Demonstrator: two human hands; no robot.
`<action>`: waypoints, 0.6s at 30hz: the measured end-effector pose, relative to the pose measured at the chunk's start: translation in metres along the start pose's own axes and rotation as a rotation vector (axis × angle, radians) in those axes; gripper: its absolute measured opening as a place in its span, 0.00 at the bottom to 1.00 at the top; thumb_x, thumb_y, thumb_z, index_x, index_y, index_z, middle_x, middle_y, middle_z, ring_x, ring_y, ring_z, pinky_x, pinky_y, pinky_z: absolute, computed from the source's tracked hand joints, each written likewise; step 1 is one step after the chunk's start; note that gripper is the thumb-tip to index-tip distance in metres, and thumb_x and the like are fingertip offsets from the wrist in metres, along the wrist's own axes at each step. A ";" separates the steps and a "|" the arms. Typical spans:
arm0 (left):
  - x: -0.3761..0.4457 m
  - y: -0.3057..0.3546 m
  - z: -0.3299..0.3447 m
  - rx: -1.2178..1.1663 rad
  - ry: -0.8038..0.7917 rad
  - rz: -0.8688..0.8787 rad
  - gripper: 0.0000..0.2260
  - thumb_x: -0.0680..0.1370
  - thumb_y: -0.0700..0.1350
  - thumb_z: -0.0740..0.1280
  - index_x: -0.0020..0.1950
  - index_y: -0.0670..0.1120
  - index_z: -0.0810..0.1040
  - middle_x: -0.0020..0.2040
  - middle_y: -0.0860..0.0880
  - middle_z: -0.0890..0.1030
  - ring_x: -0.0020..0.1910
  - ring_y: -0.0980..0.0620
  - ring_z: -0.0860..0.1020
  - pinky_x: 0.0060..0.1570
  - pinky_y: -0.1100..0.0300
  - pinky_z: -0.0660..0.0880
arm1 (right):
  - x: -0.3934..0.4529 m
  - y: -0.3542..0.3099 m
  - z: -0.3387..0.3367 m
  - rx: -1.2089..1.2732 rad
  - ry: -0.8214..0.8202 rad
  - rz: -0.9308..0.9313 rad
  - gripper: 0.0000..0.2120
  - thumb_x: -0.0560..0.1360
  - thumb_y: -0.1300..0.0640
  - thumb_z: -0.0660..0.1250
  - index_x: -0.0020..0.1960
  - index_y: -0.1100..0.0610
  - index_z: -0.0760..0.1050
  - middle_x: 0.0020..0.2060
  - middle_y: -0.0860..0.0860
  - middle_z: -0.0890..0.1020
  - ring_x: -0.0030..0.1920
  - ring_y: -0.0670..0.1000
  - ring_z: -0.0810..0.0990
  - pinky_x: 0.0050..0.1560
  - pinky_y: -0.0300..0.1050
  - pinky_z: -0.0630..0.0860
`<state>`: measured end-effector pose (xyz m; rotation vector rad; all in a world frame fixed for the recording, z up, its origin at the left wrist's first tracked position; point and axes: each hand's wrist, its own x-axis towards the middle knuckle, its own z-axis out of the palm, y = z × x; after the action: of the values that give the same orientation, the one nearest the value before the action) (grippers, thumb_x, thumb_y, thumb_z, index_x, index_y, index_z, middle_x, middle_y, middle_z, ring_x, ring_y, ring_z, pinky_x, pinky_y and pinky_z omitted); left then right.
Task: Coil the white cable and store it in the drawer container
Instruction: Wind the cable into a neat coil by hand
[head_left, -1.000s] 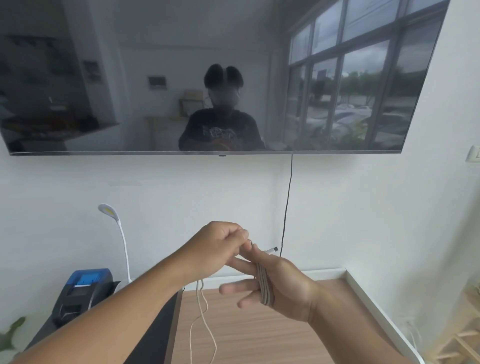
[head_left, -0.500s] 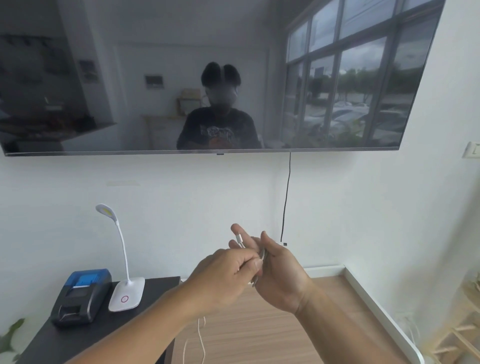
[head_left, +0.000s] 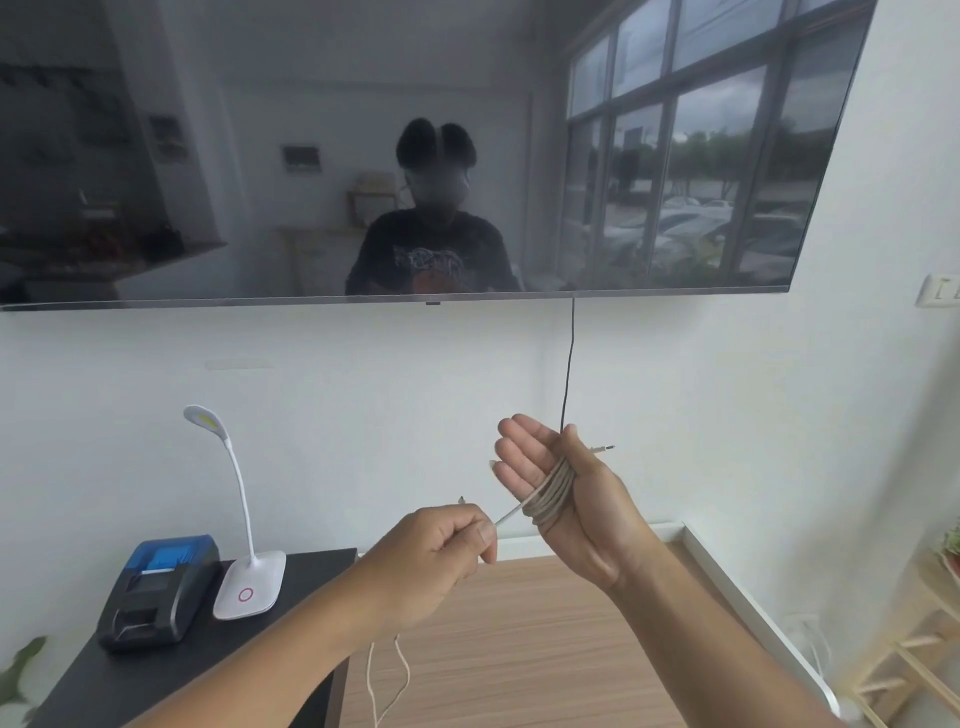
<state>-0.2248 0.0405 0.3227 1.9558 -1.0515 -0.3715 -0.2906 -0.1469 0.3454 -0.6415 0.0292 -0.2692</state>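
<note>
Your right hand has flipped palm-up since half a second ago, fingers spread wide, and the white cable now sits in several turns around the palm; one plug tip pokes out at 3 o'clock of the hand. A second ago the wraps looked fewer, so coiling has advanced. Your left hand has pulled away to 8 o'clock of the right, closed in a fist pinching the cable's running strand, taut between the hands. Slack loop hangs below the left forearm over the wooden tabletop. Judgement: coil mostly built, some tail left to wind. Drawer container not in view. Desk lamp and small printer at 9 o'clock, untouched.
</note>
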 end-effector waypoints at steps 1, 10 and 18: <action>-0.001 0.000 0.001 0.004 -0.023 0.007 0.15 0.84 0.56 0.60 0.42 0.54 0.80 0.29 0.57 0.71 0.31 0.56 0.68 0.35 0.61 0.66 | 0.000 -0.001 0.000 -0.001 0.025 -0.011 0.23 0.87 0.48 0.53 0.70 0.65 0.73 0.58 0.58 0.87 0.46 0.53 0.89 0.42 0.44 0.86; -0.003 -0.002 0.008 -0.089 -0.089 -0.037 0.16 0.87 0.49 0.60 0.40 0.53 0.79 0.32 0.50 0.69 0.36 0.49 0.65 0.38 0.58 0.63 | -0.003 -0.004 0.003 -0.081 0.102 0.006 0.17 0.85 0.48 0.60 0.70 0.55 0.73 0.28 0.45 0.74 0.16 0.42 0.64 0.16 0.34 0.60; 0.006 -0.006 -0.019 -0.304 -0.004 -0.242 0.16 0.78 0.57 0.64 0.33 0.52 0.73 0.27 0.53 0.65 0.26 0.53 0.56 0.24 0.62 0.55 | -0.023 -0.007 0.000 -0.261 -0.292 0.366 0.21 0.83 0.44 0.56 0.47 0.57 0.79 0.20 0.47 0.73 0.15 0.43 0.68 0.17 0.33 0.59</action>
<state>-0.2060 0.0478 0.3296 1.8074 -0.7131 -0.6300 -0.3141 -0.1464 0.3481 -0.9147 -0.0995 0.1865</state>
